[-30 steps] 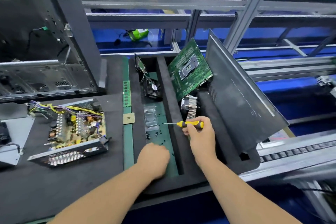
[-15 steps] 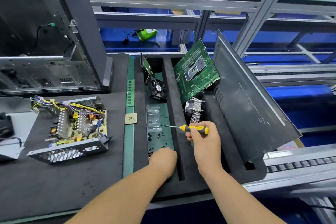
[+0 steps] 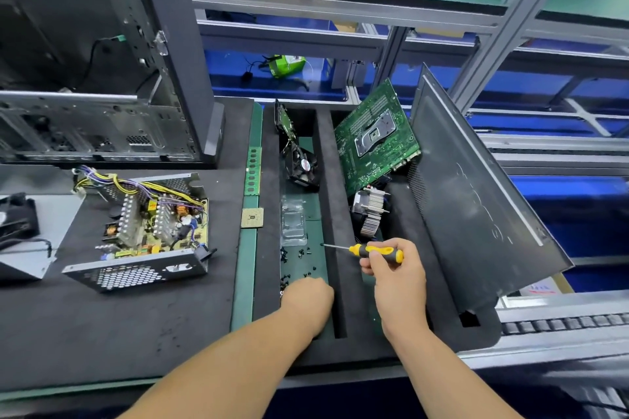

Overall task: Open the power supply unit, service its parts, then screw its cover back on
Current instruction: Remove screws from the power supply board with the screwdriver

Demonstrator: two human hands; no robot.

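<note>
The power supply unit (image 3: 146, 228) lies open on the black mat at left, its circuit board, heatsinks and bundled wires exposed. Its grey metal cover (image 3: 51, 214) lies further left, with a black fan (image 3: 17, 218) on top of it. My right hand (image 3: 398, 279) grips a yellow-and-black screwdriver (image 3: 377, 251) whose tip points left over a foam tray (image 3: 337, 214). My left hand (image 3: 308, 303) reaches knuckles-up into the tray's middle slot, at the near edge of several small black screws (image 3: 301, 253). Its fingers curl under and are hidden.
The tray also holds a tilted motherboard (image 3: 374, 136), a heatsink (image 3: 371, 214), a small fan (image 3: 303, 167) and a clear plastic shell (image 3: 292, 224). A dark side panel (image 3: 476, 197) leans at right. A CPU (image 3: 252, 218) and RAM stick (image 3: 253, 171) lie beside the tray. An empty PC case (image 3: 102, 78) stands behind.
My left hand has crept slightly forward to the screws. My right hand has kept the screwdriver in nearly the same place. The camera has shifted a little.
</note>
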